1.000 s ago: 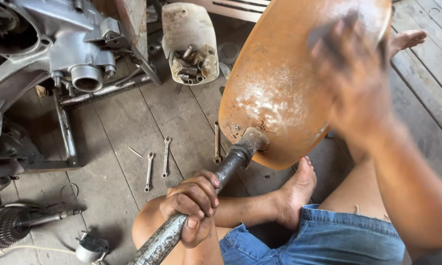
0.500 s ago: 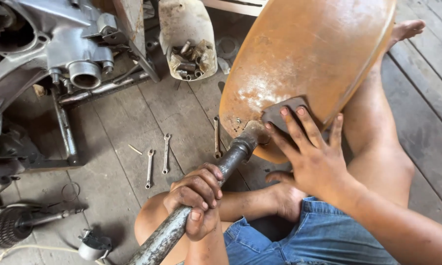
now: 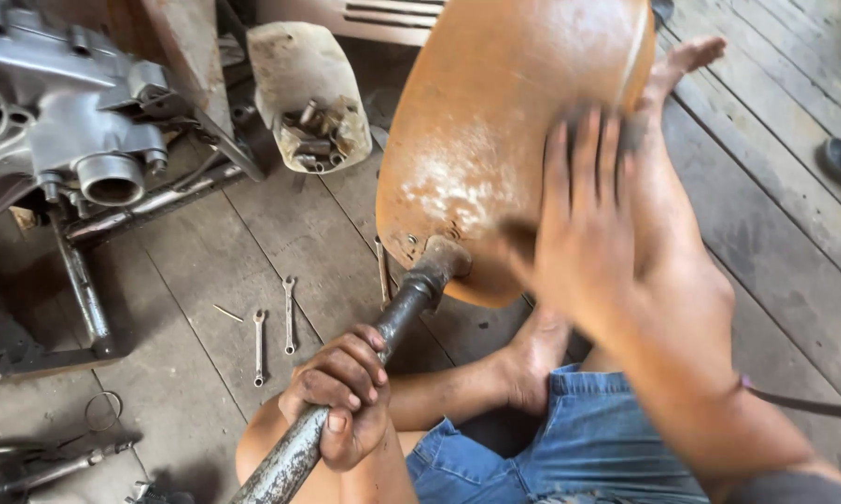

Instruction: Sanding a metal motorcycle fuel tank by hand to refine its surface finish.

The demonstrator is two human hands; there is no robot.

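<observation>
One head-worn view looks steeply down, close over the fender (image 3: 504, 140) and lap, facing the plank floor (image 3: 252, 243) ahead.

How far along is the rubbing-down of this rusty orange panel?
Done: a pale, scuffed patch shows on the rusty panel near its stem. In hand: the left hand grips the metal tube fixed to the panel, while the right hand, blurred, lies flat on the panel's surface; whether it holds an abrasive I cannot tell. Left: most of the surface looks rust-brown and unworked.
</observation>
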